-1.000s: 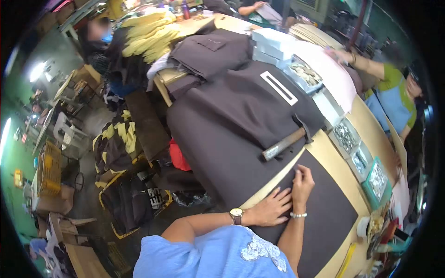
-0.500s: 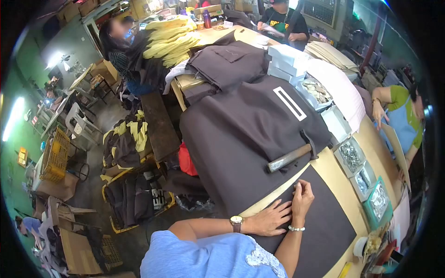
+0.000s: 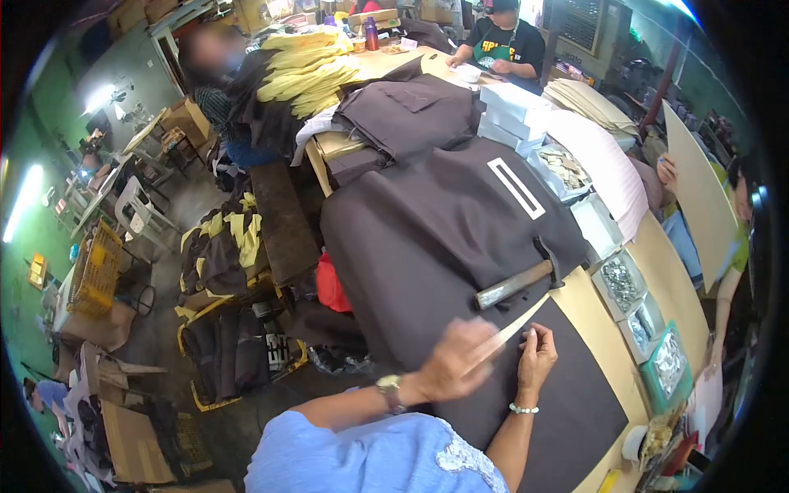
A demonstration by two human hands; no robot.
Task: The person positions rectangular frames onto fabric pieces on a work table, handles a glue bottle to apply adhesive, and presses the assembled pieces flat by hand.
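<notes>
My left hand (image 3: 460, 361) is raised above the near dark fabric panel (image 3: 567, 394) and smeared by motion, its fingers unclear. Low over the same panel, my right hand (image 3: 536, 353) has thumb and fingertips pinched together near its upper edge; anything between them is too small to name. A hammer (image 3: 516, 284) with a worn handle lies on the larger dark fabric (image 3: 411, 222), just beyond my hands. On that fabric, farther off, is a white rectangular frame (image 3: 516, 188).
Boxes of metal parts (image 3: 620, 283) and a green tray (image 3: 667, 366) line the right side. White boxes (image 3: 514, 115) and yellow fabric (image 3: 308, 70) stand farther back. A person at right holds a board (image 3: 699, 185); others are at the far side and left.
My left hand has lifted off the fabric and moved up and slightly left. My right hand stays nearly in place. The person at right has raised the board.
</notes>
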